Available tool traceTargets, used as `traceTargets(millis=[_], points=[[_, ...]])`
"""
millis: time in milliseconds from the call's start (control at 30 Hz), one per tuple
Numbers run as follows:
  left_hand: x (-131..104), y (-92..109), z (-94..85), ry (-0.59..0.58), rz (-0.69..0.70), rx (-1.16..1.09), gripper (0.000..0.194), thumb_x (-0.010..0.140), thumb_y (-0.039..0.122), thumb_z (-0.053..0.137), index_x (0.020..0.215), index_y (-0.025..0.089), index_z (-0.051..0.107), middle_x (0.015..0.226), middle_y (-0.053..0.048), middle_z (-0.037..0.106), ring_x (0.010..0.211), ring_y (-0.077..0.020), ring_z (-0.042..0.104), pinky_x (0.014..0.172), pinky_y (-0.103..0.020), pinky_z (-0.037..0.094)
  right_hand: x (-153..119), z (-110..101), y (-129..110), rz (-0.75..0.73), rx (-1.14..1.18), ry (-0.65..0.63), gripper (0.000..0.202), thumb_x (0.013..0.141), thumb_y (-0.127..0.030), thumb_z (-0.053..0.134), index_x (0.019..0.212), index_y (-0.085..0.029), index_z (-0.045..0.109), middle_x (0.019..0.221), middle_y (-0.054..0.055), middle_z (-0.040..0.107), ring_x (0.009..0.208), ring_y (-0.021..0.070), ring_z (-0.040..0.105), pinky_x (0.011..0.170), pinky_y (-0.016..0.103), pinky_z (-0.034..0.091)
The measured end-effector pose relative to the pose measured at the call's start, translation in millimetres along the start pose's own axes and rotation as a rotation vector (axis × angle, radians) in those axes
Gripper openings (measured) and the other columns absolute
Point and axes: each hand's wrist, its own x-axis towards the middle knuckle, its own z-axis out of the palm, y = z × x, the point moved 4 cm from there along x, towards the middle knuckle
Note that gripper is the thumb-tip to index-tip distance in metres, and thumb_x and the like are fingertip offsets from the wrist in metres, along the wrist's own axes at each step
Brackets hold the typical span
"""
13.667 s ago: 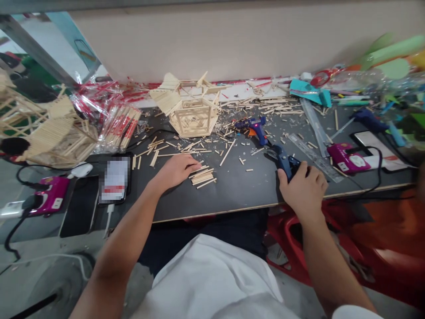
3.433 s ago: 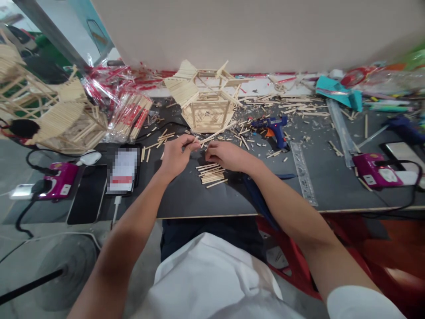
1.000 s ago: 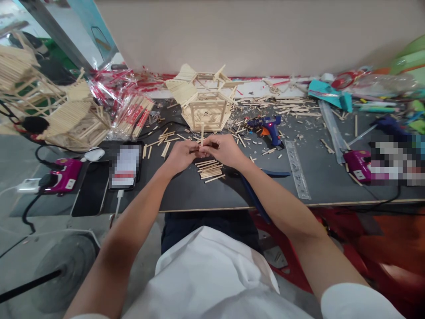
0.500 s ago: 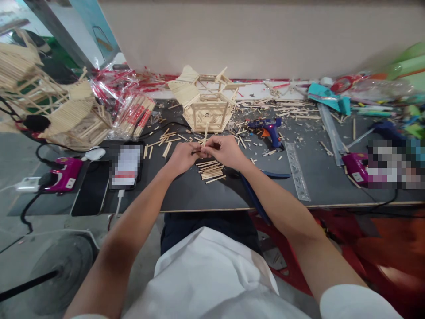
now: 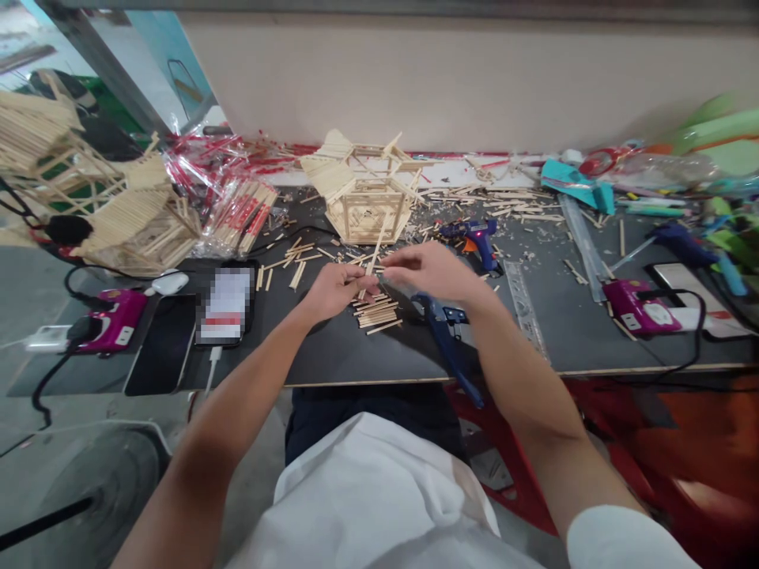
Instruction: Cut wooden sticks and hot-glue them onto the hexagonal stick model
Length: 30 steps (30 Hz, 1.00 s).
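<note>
My left hand (image 5: 337, 289) is closed on a thin wooden stick (image 5: 378, 246), which tilts up and away from its fingertips. My right hand (image 5: 428, 269) hovers just right of the stick, fingers stretched out and seemingly holding nothing. Under the hands lies a small pile of short cut sticks (image 5: 378, 314). Behind them stands a lantern-like frame (image 5: 372, 213) built of wooden sticks, with slatted panels fanning out at its upper left. Blue-handled cutting pliers (image 5: 446, 344) lie below my right wrist, one handle past the table edge.
A blue glue gun (image 5: 485, 243) and a clear ruler (image 5: 522, 304) lie on the right. Two phones (image 5: 161, 345) and a purple power strip (image 5: 122, 316) sit on the left, near another stick structure (image 5: 139, 217). Bagged sticks (image 5: 240, 217) and scattered offcuts line the back.
My right hand has parted from the left and moved slightly right, its fingers straightening. The stick in my left hand now shows more of its length. More of the pliers is visible.
</note>
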Motion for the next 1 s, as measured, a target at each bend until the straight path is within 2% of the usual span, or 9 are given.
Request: traceTargets(millis=[100,167,267,367,433,533,600,800,1000], points=[[0,-3,-2.1,0.017,-0.076,-0.112,0.033,0.083,0.046,0.083,0.082,0.014,0.077,0.085,-0.011,0.081,0.067,-0.0181,0.075,0.067,-0.029,0.062,-44,-31,-2,0.097,-0.353,0.035,0.039,0.093,-0.047,0.067,0.116,-0.018,0.078,0.108,0.012,0.081,0.096,0.0286,0.076,0.086,0.040,0.060],[-1,-3,-2.3,0.007,-0.098,-0.168,0.032,0.082,0.043,0.085,0.084,0.012,0.077,0.086,-0.012,0.081,0.065,-0.0171,0.075,0.066,-0.028,0.062,-80,-35,3,0.177,-0.574,0.008,0.048,0.098,-0.051,0.059,0.127,-0.016,0.074,0.124,0.018,0.076,0.113,0.0350,0.073,0.097,0.049,0.058],[-1,-3,-1.2,-0.014,-0.114,-0.219,0.034,0.079,0.043,0.089,0.083,0.011,0.077,0.084,-0.013,0.081,0.063,-0.0166,0.074,0.064,-0.028,0.063,-127,-14,16,0.245,-0.752,-0.150,0.081,0.092,-0.064,0.064,0.151,-0.009,0.055,0.153,0.027,0.056,0.142,0.0424,0.055,0.111,0.054,0.052],[-1,-5,0.0,-0.032,-0.145,-0.267,0.038,0.073,0.044,0.094,0.082,0.011,0.078,0.081,-0.012,0.080,0.062,-0.0167,0.074,0.062,-0.028,0.065,-151,5,28,0.283,-0.886,-0.163,0.114,0.080,-0.074,0.074,0.161,-0.002,0.037,0.159,0.035,0.044,0.150,0.0495,0.043,0.116,0.059,0.046],[0,-6,0.0,-0.041,-0.166,-0.287,0.041,0.070,0.046,0.096,0.082,0.011,0.078,0.081,-0.012,0.080,0.063,-0.0171,0.075,0.061,-0.027,0.065,-156,9,32,0.259,-0.917,-0.142,0.106,0.085,-0.067,0.072,0.162,-0.004,0.035,0.152,0.034,0.051,0.142,0.0489,0.051,0.112,0.059,0.049],[0,-7,-2.0,-0.037,-0.195,-0.290,0.043,0.069,0.047,0.097,0.083,0.011,0.078,0.083,-0.012,0.080,0.064,-0.0173,0.075,0.062,-0.028,0.067,-154,2,36,0.190,-0.894,-0.143,0.071,0.096,-0.042,0.060,0.158,-0.010,0.043,0.135,0.026,0.062,0.124,0.0416,0.064,0.101,0.052,0.057],[0,-7,-3.7,-0.030,-0.206,-0.289,0.043,0.070,0.046,0.097,0.084,0.011,0.077,0.085,-0.012,0.080,0.066,-0.0174,0.075,0.065,-0.030,0.068,-154,-5,38,0.163,-0.879,-0.125,0.061,0.097,-0.031,0.053,0.155,-0.012,0.048,0.127,0.023,0.065,0.118,0.0390,0.066,0.099,0.051,0.058],[-2,-5,-4.5,-0.031,-0.224,-0.312,0.043,0.069,0.045,0.098,0.085,0.011,0.077,0.082,-0.012,0.079,0.071,-0.0186,0.075,0.069,-0.031,0.068,-155,-12,44,0.140,-0.891,-0.096,0.055,0.101,-0.028,0.040,0.152,-0.009,0.051,0.123,0.024,0.066,0.114,0.0398,0.066,0.099,0.054,0.057],[-2,-7,-2.5,-0.012,-0.265,-0.326,0.042,0.068,0.042,0.099,0.083,0.010,0.078,0.081,-0.012,0.079,0.071,-0.0185,0.076,0.067,-0.028,0.068,-144,-15,34,0.143,-0.732,-0.187,0.051,0.106,-0.034,0.036,0.150,-0.016,0.052,0.128,0.018,0.066,0.114,0.0318,0.069,0.095,0.041,0.058]])
